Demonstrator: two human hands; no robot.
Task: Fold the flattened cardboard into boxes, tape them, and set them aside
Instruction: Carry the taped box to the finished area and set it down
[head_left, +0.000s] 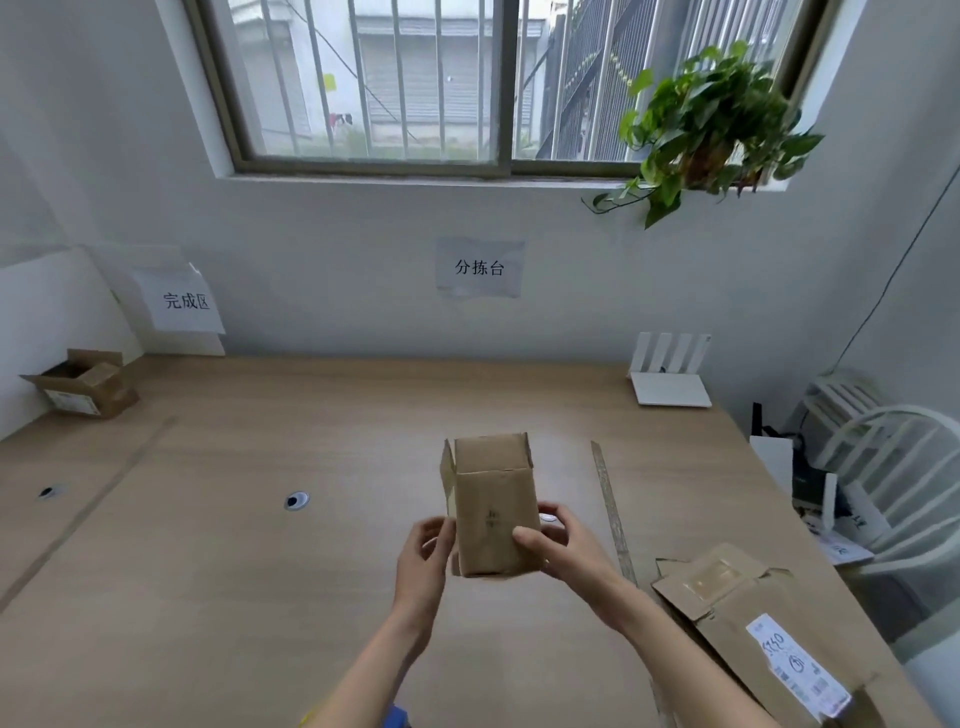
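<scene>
On the far left of the wooden surface (260, 597), an open cardboard box (83, 383) is seen below a paper sign (183, 302). A white router (670, 371) is placed at the back right, and a flattened carton (769, 639) with a shipping label is laid near the right edge. A white chair (893, 467) is seen beyond it. A small box (491, 506), flaps open at the top, is held upright above the surface's middle, gripped by the left hand (423, 558) and the right hand (558, 545) on opposite sides.
</scene>
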